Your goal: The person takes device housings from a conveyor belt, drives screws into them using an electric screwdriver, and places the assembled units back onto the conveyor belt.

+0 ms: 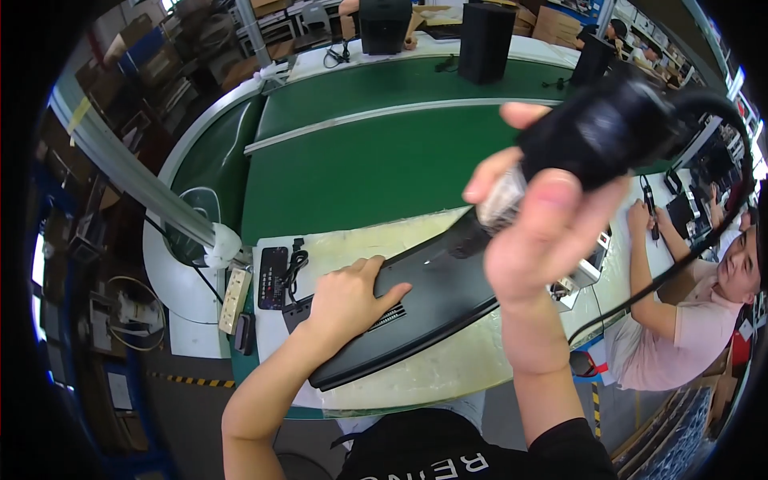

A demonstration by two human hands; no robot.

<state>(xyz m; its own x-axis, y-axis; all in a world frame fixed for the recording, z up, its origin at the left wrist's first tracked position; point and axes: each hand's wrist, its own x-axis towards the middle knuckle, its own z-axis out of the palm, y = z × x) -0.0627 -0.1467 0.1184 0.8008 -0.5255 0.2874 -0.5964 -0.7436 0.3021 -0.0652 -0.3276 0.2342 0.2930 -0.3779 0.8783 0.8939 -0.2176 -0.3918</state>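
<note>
black shirt [432, 440], right sleeve [568, 448] short, white block lettering [472, 464] across front. pale legwear [470, 406] partly visible beyond shirt. left hand [344, 302], right hand [544, 224], forearms [276, 368] bare.

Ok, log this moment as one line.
left hand: resting on black panel | right hand: gripping black tool | remote: left of panel

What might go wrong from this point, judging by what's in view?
The right hand grips a black tool near the dark panel; a slip might scratch its surface.
The tool's cable arcs out to the right and could snag.
The left hand rests on the panel, whose left end lies near a remote; a shove might knock it.
</note>
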